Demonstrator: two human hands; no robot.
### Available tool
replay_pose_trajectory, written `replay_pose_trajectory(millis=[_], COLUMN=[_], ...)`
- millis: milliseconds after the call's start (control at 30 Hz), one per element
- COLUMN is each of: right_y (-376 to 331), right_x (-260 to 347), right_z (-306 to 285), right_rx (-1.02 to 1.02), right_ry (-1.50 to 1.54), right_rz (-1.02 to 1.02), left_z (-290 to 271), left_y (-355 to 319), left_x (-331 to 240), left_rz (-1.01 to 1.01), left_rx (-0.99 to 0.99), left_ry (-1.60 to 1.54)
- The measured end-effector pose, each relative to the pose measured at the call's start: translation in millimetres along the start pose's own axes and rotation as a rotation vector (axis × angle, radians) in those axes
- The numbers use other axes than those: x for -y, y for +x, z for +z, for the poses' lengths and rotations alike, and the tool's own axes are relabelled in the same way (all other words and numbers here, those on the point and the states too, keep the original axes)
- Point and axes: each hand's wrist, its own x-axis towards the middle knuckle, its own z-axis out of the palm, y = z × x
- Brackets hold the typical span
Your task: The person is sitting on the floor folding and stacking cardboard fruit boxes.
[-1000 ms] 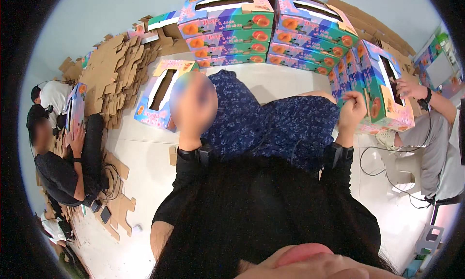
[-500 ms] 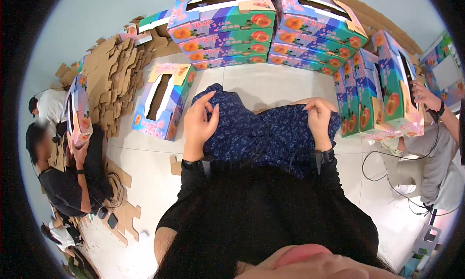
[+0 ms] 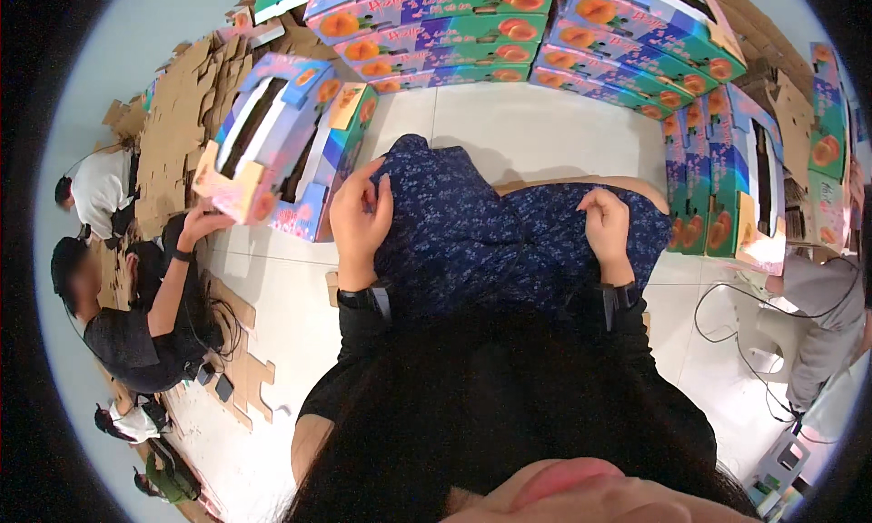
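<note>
My left hand [image 3: 361, 225] is over the left side of my dark blue flower-patterned clothing [image 3: 472, 241], thumb and fingers loosely bent and apart. It holds nothing. Over the right side of the same cloth is my right hand [image 3: 607, 237], its fingers curled loosely with a gap by the thumb, also with nothing in it. Just beyond my left hand stands a colourful fruit carton [image 3: 343, 151] with a slot in its top. A co-worker's hand [image 3: 202, 225] at the left holds another such carton [image 3: 263, 137], tilted, which partly covers it.
Stacked fruit cartons [image 3: 445, 33] are in front, with another stack [image 3: 636, 46] beside them. More cartons [image 3: 718, 173] stand to my right. Flattened cardboard [image 3: 182, 123] is piled at the left. Black cables [image 3: 718, 328] hang near a person in grey [image 3: 817, 332] at the right.
The co-worker at the left has moved a carton rightward to the standing carton. At the right, the carton another person held has moved away to the right. My hands stay over my lap.
</note>
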Motion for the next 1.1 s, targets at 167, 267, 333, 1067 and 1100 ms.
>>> replay_pose_trajectory(millis=[167, 267, 333, 1067, 1100], right_y=[-1.4, -1.6, -1.0, -1.9, -2.2], right_x=[-6.1, -1.8, 1.9, -5.8, -5.7], right_z=[1.4, 1.4, 0.9, 10.5, 10.5], right_rx=[0.003, 0.016, 0.021, 0.008, 0.009], right_ry=[-0.070, -0.076, -0.099, -0.369, -0.364], right_rz=[-0.062, -0.018, -0.009, -0.084, -0.108], left_z=[3.8, -3.2, -13.1, -75.7, -72.1], left_y=[0.3, 3.8, 11.1, 97.8, 97.7], left_x=[7.4, 15.9, 27.2, 271.8, 271.1], left_rz=[-0.030, -0.031, 0.030, -0.798, -0.796], left_rx=[-0.037, -0.063, -0.088, 0.443, 0.444], left_ry=[0.006, 0.091, 0.280, 0.810, 0.804])
